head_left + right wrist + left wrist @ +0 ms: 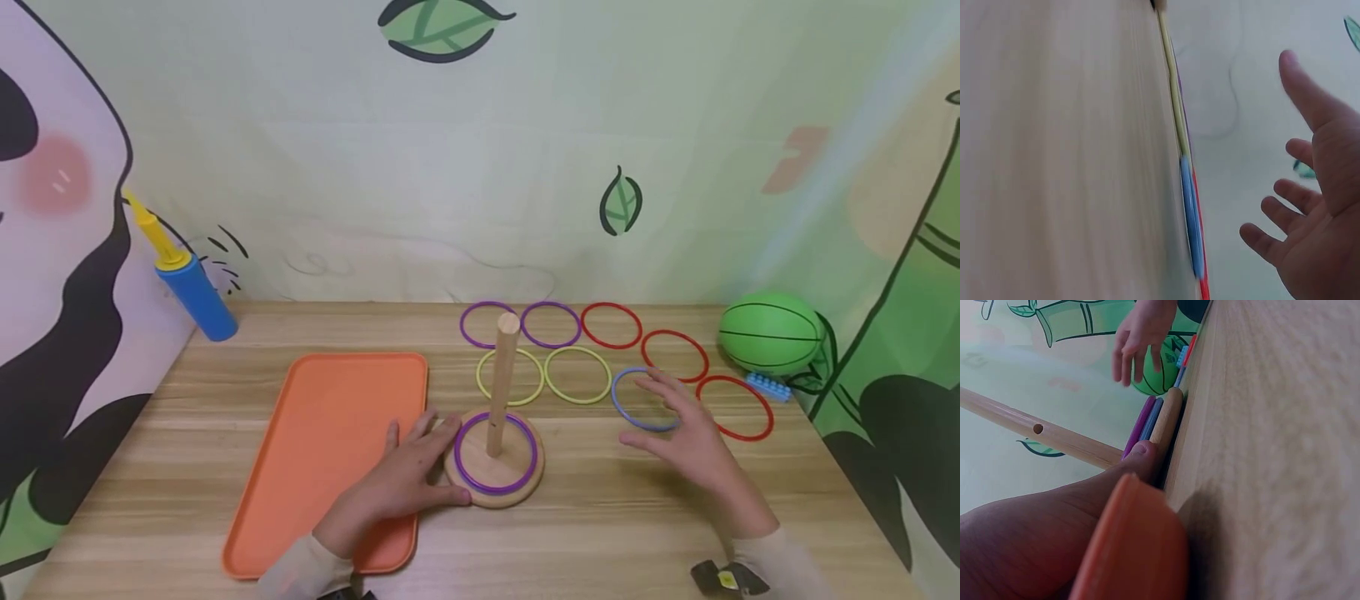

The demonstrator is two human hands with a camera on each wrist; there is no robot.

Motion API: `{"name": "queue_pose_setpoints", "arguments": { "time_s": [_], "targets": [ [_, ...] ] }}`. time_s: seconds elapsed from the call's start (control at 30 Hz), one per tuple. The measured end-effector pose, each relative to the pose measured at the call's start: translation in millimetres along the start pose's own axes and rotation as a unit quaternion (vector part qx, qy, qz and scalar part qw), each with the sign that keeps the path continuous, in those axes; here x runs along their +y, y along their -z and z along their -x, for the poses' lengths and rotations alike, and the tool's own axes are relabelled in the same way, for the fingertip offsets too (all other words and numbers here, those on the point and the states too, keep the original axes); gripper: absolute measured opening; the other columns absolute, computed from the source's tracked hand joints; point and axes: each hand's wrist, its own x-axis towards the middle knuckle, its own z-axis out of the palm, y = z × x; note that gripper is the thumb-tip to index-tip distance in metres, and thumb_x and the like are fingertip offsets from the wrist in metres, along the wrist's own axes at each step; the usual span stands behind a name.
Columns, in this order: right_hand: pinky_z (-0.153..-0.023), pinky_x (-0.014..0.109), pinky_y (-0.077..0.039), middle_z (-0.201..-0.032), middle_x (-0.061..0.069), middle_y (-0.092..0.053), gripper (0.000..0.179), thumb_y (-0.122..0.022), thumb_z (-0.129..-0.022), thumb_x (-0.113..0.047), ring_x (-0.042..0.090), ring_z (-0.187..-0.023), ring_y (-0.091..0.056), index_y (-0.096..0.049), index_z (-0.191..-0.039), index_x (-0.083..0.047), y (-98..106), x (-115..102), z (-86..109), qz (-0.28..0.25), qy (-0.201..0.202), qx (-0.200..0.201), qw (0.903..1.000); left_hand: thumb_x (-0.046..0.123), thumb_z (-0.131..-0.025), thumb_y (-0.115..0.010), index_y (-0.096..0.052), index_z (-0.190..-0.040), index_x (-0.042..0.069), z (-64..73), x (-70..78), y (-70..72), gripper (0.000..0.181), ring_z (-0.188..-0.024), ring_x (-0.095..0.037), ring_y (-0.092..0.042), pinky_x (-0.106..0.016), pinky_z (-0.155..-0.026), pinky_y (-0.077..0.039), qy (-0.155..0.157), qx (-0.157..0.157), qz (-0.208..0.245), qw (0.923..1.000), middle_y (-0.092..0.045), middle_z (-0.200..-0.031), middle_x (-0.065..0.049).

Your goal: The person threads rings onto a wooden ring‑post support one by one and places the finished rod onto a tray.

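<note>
A wooden ring-toss stand [504, 375] has an upright peg on a round base [495, 502]. My left hand [401, 483] holds the base's left side, thumb at the front edge and forefinger farther back. A purple ring [495, 490] lies around the peg on the base; in the left wrist view, a blue ring [1151, 419] shows under it. My right hand [690, 437] hovers right of the stand, fingers spread and holding nothing. From the head view it overlaps another blue ring [614, 392] on the table.
Behind the stand lie purple rings [551, 346], yellow-green rings [577, 402] and red rings [611, 347]. An orange tray [337, 433] sits left, partly under my left forearm. A green ball [771, 333], blue block [768, 387] and blue-yellow pump [197, 296] stand near the back.
</note>
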Motion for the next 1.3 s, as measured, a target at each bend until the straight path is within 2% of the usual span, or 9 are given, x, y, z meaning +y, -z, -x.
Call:
{"name": "queue_pose_setpoints", "arguments": {
  "time_s": [0.17,0.3,0.43,0.53,0.67,0.87,1.07,1.2,1.3],
  "targets": [
    [-0.105,0.074,-0.04,-0.158,0.034,-0.041,0.068,-0.091,-0.086,-0.022,0.058,-0.143,-0.039,-0.061,-0.141,0.004,24,16,11.4,0.03,-0.067,0.024,0.997,0.061,-0.085,-0.081,-0.031,-0.166,0.008,0.8,-0.9,-0.4,0.109,-0.162,-0.037,-0.007,-0.072,-0.119,0.016,0.002,-0.002,-0.003,1.0,-0.031,-0.171,-0.007],
    [-0.107,0.08,-0.032,-0.154,0.037,-0.044,0.065,-0.088,-0.089,-0.023,0.06,-0.143,-0.036,-0.06,-0.14,0.005,42,29,19.8,0.045,-0.093,0.046,0.9936,0.06,-0.085,-0.082,-0.032,-0.166,0.007,1.5,-0.9,-0.4,0.108,-0.162,-0.038,-0.007,-0.072,-0.119,0.017,0.002,-0.001,0.003,1.0,-0.031,-0.17,-0.008],
    [-0.109,0.079,-0.03,-0.154,0.038,-0.043,0.064,-0.085,-0.092,-0.024,0.061,-0.143,-0.034,-0.058,-0.141,0.007,59,42,25.9,0.052,-0.118,0.059,0.9898,0.059,-0.085,-0.082,-0.033,-0.165,0.006,1.9,-0.2,-0.1,0.108,-0.162,-0.04,-0.008,-0.074,-0.118,0.016,-0.002,0.002,0.01,0.9999,-0.032,-0.17,-0.011],
    [-0.102,0.074,-0.04,-0.154,0.038,-0.043,0.066,-0.081,-0.095,-0.028,0.059,-0.136,-0.043,-0.055,-0.145,0.007,69,54,30.6,0.067,-0.145,0.057,0.9855,0.06,-0.085,-0.082,-0.033,-0.165,0.005,2.4,0.3,0.4,0.108,-0.162,-0.04,-0.008,-0.074,-0.117,0.016,-0.003,0.002,0.015,0.9999,-0.032,-0.17,-0.012],
    [-0.098,0.073,-0.04,-0.151,0.039,-0.044,0.068,-0.078,-0.098,-0.029,0.059,-0.132,-0.043,-0.052,-0.148,0.008,81,70,35.0,0.067,-0.165,0.044,0.9831,0.06,-0.086,-0.082,-0.033,-0.165,0.005,2.3,0.2,0.2,0.108,-0.162,-0.04,-0.008,-0.074,-0.118,0.016,-0.003,0.001,0.017,0.9998,-0.032,-0.17,-0.012],
    [-0.108,0.087,-0.018,-0.162,0.048,-0.009,0.073,-0.071,-0.102,-0.038,0.073,-0.145,-0.012,-0.048,-0.145,0.016,96,81,38.7,0.064,-0.211,-0.005,0.9754,0.059,-0.086,-0.081,-0.032,-0.165,0.006,1.1,0.4,0.2,0.107,-0.162,-0.039,-0.006,-0.074,-0.118,0.017,-0.003,-0.002,0.01,0.9999,-0.031,-0.17,-0.011],
    [-0.11,0.086,-0.013,-0.163,0.047,0.004,0.069,-0.068,-0.102,-0.042,0.074,-0.144,-0.005,-0.056,-0.134,0.018,101,86,40.7,0.078,-0.235,-0.043,0.9679,0.06,-0.086,-0.081,-0.031,-0.166,0.007,-0.3,-0.9,-0.3,0.108,-0.162,-0.037,-0.005,-0.073,-0.118,0.016,-0.003,-0.004,-0.002,1.0,-0.03,-0.171,-0.009],
    [-0.113,0.083,-0.013,-0.161,0.049,0.0,0.067,-0.07,-0.101,-0.043,0.073,-0.145,-0.005,-0.058,-0.13,0.016,101,88,40.5,0.07,-0.254,-0.062,0.9627,0.061,-0.086,-0.08,-0.031,-0.166,0.007,-0.9,-1.3,-0.8,0.108,-0.162,-0.037,-0.006,-0.073,-0.118,0.015,-0.003,-0.004,-0.005,1.0,-0.03,-0.171,-0.009],
    [-0.113,0.078,-0.021,-0.154,0.048,-0.025,0.059,-0.074,-0.099,-0.039,0.067,-0.144,-0.021,-0.061,-0.12,0.014,99,90,42.2,0.066,-0.253,-0.058,0.9636,0.061,-0.086,-0.08,-0.031,-0.166,0.006,-1.4,-1.0,-0.9,0.108,-0.162,-0.039,-0.006,-0.075,-0.118,0.014,-0.004,-0.004,-0.005,1.0,-0.031,-0.171,-0.011]
  ]
}}
